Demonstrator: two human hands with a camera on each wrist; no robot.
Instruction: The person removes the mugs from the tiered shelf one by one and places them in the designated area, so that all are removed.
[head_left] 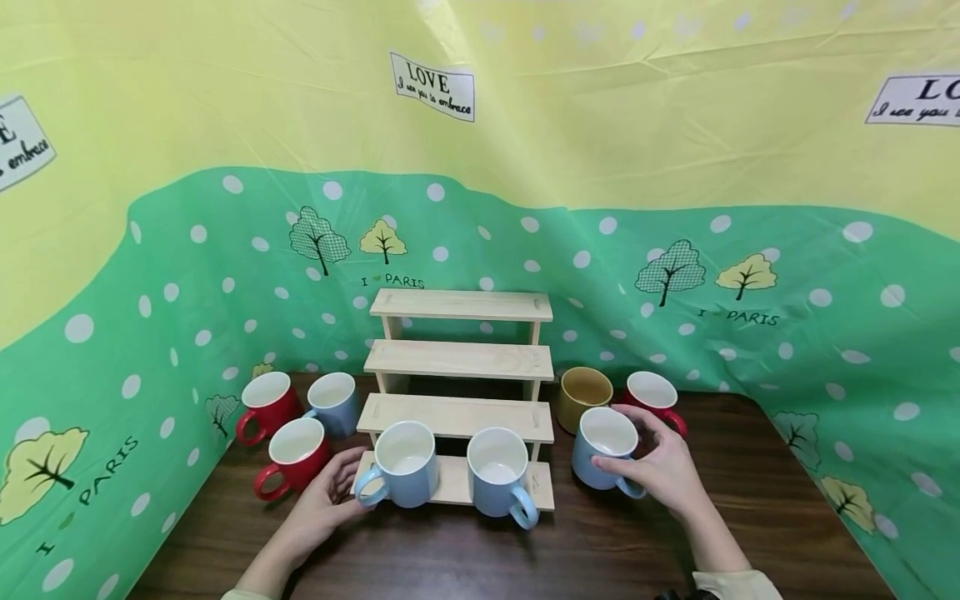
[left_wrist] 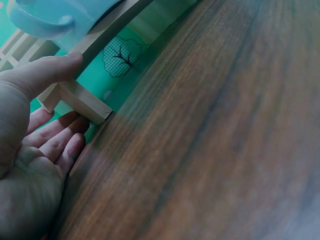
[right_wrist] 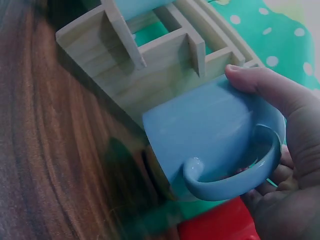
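Observation:
My right hand (head_left: 663, 462) grips a light blue mug (right_wrist: 210, 135) around its body near the rim, thumb on one side and fingers on the other; its handle (right_wrist: 240, 180) points toward my wrist. This mug is beside the right end of a stepped wooden display rack (head_left: 457, 360). With its thumb (left_wrist: 62, 70) at the front edge and fingers around the end, my left hand (head_left: 326, 492) holds the left end of the lowest step. On that step stand two light blue mugs, the left one (head_left: 411, 483) and the right one (head_left: 497, 487), both upright.
Left of the rack stand a red mug (head_left: 281, 408), another red mug (head_left: 309, 454) and a blue mug (head_left: 337, 412). A mustard mug (head_left: 570, 408) and a red mug (head_left: 663, 404) stand behind my right hand. A patterned cloth (head_left: 480, 192) hangs behind the dark wooden table (head_left: 450, 558).

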